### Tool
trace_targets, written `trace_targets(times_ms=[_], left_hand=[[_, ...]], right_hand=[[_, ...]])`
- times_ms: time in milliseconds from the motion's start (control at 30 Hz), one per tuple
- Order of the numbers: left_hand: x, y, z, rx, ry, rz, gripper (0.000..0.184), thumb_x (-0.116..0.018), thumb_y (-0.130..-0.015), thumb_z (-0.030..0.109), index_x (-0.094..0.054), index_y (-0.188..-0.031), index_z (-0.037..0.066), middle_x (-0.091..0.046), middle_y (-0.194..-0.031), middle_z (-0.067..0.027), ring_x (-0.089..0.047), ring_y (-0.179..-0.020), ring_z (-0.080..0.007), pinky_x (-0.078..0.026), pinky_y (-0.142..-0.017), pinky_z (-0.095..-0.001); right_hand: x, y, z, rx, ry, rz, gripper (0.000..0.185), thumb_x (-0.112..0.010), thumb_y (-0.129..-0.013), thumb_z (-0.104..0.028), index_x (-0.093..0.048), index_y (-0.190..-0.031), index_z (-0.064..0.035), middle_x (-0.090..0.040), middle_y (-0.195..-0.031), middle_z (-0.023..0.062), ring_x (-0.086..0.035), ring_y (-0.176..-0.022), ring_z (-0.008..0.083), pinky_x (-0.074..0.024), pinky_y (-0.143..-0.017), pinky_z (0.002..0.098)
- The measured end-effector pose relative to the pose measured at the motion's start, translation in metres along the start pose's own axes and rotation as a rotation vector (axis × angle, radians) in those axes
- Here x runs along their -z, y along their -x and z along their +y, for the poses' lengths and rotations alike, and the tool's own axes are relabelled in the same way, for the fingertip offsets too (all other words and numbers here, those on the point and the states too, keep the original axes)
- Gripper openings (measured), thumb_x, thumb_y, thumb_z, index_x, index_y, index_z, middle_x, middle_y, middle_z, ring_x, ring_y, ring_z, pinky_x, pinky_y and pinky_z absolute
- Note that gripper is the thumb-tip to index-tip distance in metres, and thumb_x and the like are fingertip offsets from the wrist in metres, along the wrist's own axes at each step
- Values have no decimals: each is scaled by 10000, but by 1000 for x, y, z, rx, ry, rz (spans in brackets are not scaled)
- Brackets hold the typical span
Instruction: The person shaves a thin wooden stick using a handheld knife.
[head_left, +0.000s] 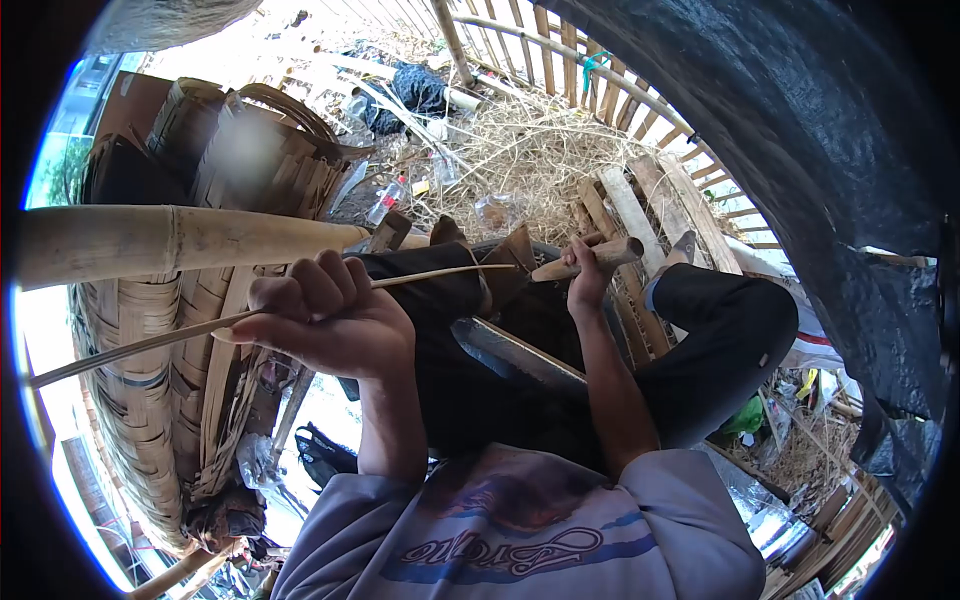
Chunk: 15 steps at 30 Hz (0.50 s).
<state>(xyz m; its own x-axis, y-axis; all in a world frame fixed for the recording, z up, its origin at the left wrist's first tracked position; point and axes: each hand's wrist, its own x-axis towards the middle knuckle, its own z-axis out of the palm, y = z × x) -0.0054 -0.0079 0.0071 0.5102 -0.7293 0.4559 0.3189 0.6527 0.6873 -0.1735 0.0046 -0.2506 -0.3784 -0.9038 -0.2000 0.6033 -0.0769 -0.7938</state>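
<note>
Fingers curled shut, the left hand [335, 315] clenched one thin strip [420, 274]; the right hand [587, 277] gripped one wooden handle [618, 253].

Strong daylight comes from outside and burns the left edge white; round lens bends everything, with black corners.

L hand [325, 305]: strip [430, 275]; R hand [588, 278]: wd. hdl. [618, 254]

A long, thin, pale strip [425, 276] slants across the view, slightly bowed, one tip at the broad, dark blade [508, 258] of a wooden-handled knife [550, 269].
</note>
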Motion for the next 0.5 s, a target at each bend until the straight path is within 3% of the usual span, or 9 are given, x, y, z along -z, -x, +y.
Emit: trace_targets(times_ms=[133, 233, 333, 500], left_hand=[[2, 2, 3, -1, -21, 2, 485, -317, -923, 550, -218, -653, 159, -140, -498, 62, -85, -459, -53, -76, -392, -245], [2, 0, 1, 15, 23, 5, 492, -321, -918, 555, -219, -647, 157, -136, -500, 61, -85, -462, -54, -72, -391, -245], [0, 3, 0, 27, 66, -23, 501, -327, -914, 560, -220, -642, 154, -137, -501, 59, -87, -462, -54, -70, -391, -245], [3, 3, 0, 77, 177, -129, 514, -340, -910, 563, -210, -634, 149, -142, -491, 57, -92, -453, -55, -74, -388, -245]], right_hand=[[-13, 10, -7, -23, -169, -72, 179, -613, -807, -14, -454, -758, -81, -462, -659, 14, -475, -603, 93, -410, -593, 255], [3, 16, 22, 83, 300, -195, 204, -668, -774, -29, -477, -765, -102, -484, -629, -6, -475, -531, 62, -405, -498, 229], [9, 12, 28, -18, 201, -35, 205, -663, -763, -6, -477, -758, -91, -494, -617, -8, -466, -481, 69, -385, -445, 227], [-5, -4, -15, -45, -146, -37, 148, -599, -798, -23, -468, -755, -78, -473, -646, 7, -489, -603, 98, -428, -608, 281]])
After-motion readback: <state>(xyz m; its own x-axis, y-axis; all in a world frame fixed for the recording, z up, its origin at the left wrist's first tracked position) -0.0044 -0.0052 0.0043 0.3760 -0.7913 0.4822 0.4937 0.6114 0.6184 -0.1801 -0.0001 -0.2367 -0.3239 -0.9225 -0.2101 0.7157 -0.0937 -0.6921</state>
